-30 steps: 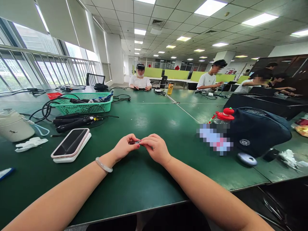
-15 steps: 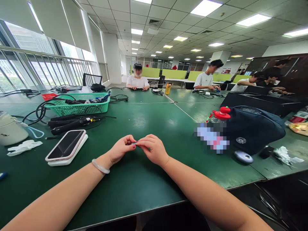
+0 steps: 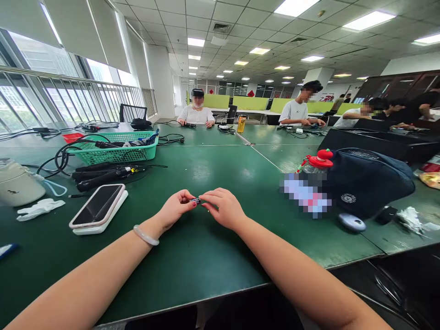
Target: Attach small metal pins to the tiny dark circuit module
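Observation:
My left hand (image 3: 178,210) is closed, its thumb and fingers pinching a small dark and silvery piece (image 3: 195,200), too small to make out its kind. The piece's right end sticks out past the red-nailed thumb. Close by on the right is my right hand (image 3: 224,208), its fingers stretched out and parted from the thumb. Its fingertips are right by the end of the piece; I cannot tell whether they touch it. Both hands are over the green table (image 3: 220,261), near its front edge.
Left of my hands lie a phone (image 3: 99,206) on a white box, black cable-ended handles (image 3: 103,176), a teal basket (image 3: 120,156) and a beige flask (image 3: 17,183). To the right are a dark blue bag (image 3: 371,183), a red-lidded bottle (image 3: 319,160) and a mouse (image 3: 352,223). Co-workers sit across the table.
My right thumb and fingers have parted, and more of the small piece now shows between the hands. My left hand has kept its pinch. The view has shifted slightly.

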`<state>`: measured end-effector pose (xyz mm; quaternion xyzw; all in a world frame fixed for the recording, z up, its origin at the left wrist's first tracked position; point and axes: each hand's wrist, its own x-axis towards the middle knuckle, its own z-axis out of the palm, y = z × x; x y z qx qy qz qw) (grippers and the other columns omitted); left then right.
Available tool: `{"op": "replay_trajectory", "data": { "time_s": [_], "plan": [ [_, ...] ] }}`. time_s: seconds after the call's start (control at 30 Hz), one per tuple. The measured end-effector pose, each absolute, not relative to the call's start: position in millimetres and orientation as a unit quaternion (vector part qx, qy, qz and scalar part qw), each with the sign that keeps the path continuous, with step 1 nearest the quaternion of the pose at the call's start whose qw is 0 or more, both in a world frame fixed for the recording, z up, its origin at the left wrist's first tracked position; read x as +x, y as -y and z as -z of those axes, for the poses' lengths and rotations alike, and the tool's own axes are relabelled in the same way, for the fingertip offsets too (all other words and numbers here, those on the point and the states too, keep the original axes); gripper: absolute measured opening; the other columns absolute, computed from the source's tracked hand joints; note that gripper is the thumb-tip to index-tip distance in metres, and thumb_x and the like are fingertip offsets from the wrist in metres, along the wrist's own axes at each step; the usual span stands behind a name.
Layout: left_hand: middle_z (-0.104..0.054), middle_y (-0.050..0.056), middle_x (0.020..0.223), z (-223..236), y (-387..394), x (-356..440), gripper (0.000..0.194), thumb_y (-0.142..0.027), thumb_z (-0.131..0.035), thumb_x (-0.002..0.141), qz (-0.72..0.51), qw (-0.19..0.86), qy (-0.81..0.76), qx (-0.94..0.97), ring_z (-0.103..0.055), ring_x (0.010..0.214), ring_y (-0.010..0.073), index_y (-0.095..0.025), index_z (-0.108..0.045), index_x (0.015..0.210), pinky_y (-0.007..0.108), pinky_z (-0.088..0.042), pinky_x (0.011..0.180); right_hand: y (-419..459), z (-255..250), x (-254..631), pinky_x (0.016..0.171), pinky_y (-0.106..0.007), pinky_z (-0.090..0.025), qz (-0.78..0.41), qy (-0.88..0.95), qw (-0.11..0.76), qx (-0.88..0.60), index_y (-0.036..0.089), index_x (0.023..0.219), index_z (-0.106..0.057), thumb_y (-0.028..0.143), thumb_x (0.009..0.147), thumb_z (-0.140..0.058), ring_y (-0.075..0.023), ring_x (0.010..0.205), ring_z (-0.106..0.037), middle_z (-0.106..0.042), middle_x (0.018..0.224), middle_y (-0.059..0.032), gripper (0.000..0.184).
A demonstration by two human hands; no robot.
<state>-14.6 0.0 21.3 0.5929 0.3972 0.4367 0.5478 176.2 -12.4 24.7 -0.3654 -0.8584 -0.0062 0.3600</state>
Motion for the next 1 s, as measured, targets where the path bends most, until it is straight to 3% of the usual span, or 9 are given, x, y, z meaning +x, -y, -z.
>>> {"op": "replay_trajectory", "data": {
  "time_s": [0.07,0.17,0.23,0.5,0.73,1.0],
  "plan": [
    [-0.063,0.0,0.077,-19.9,-1.7,-14.6,0.034,-0.032,-0.076,0.058,-0.433,0.537,-0.414,0.594,-0.057,0.071,0.0111,-0.015,-0.049,0.071,0.026,-0.041,0.07,8.3,-26.0,182.3,0.078,-0.027,-0.041,-0.019,0.852,0.305,-0.425,0.022,0.108,-0.061,0.027,0.086,-0.049,-0.0142,0.086,-0.055,-0.066,0.096,-0.0031,0.025],
    [-0.064,0.002,0.08,-17.6,-3.3,-15.2,0.034,-0.032,-0.075,0.058,-0.418,0.529,-0.429,0.601,-0.059,0.075,0.0132,-0.015,-0.05,0.072,0.028,-0.043,0.074,1.8,-25.5,191.1,0.063,-0.024,-0.04,-0.087,0.864,0.172,-0.466,0.024,0.089,-0.066,0.038,0.08,-0.058,-0.0132,0.072,-0.056,-0.065,0.08,-0.0003,0.02],
    [-0.065,0.002,0.08,-15.8,-4.1,-15.7,0.033,-0.032,-0.075,0.059,-0.407,0.524,-0.434,0.61,-0.059,0.076,0.0137,-0.015,-0.051,0.073,0.029,-0.044,0.075,-1.5,-23.5,195.2,0.06,-0.023,-0.038,-0.11,0.867,0.133,-0.467,0.023,0.087,-0.066,0.041,0.073,-0.065,-0.0125,0.07,-0.054,-0.063,0.077,0.0006,0.023],
    [-0.064,0.001,0.075,-9.6,-6.6,-15.4,0.032,-0.032,-0.074,0.06,-0.376,0.506,-0.444,0.637,-0.058,0.07,0.012,-0.015,-0.052,0.076,0.026,-0.044,0.068,-0.3,-18.4,190.2,0.06,-0.02,-0.034,-0.119,0.873,0.116,-0.459,0.022,0.084,-0.065,0.021,0.077,-0.059,-0.0099,0.069,-0.051,-0.06,0.076,0.0008,0.009],
    [-0.059,-0.002,0.067,-12.3,-3.7,-13.0,0.031,-0.029,-0.074,0.059,-0.347,0.48,-0.478,0.648,-0.055,0.062,0.0104,-0.015,-0.053,0.077,0.025,-0.043,0.064,3.8,-25.6,191.8,0.058,-0.02,-0.033,-0.152,0.882,0.095,-0.436,0.021,0.078,-0.063,0.026,0.077,-0.059,-0.0097,0.068,-0.051,-0.061,0.077,0.0014,0.007],
    [-0.056,-0.003,0.065,-7.4,-7.1,-13.6,0.033,-0.031,-0.073,0.059,-0.326,0.47,-0.478,0.666,-0.055,0.063,0.0109,-0.015,-0.054,0.081,0.025,-0.044,0.063,-0.5,-19.7,195.7,0.062,-0.023,-0.035,-0.062,0.836,0.085,-0.538,0.023,0.089,-0.063,0.019,0.08,-0.05,-0.0136,0.078,-0.056,-0.063,0.091,-0.0015,0.016]
  ]
}}
